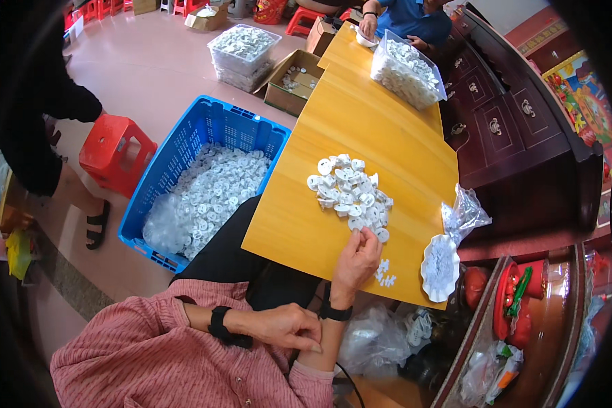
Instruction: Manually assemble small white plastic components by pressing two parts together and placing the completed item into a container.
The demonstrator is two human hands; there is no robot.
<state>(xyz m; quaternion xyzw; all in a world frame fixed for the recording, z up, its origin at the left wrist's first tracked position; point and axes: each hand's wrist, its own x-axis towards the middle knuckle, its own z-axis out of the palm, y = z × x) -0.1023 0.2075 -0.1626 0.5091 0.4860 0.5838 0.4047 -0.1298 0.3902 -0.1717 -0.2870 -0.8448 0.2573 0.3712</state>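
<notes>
- Small white discs, at the right hand's fingertips: matt plastic.
- Table under that hand: smooth, glossy yellow wood.
- Crate, left of it: blue perforated plastic.

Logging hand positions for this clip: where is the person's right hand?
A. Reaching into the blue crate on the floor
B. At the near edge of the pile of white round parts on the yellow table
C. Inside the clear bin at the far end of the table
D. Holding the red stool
B: the right hand is raised to the near edge of the pile of white round parts on the yellow table, fingertips at one piece.
</notes>
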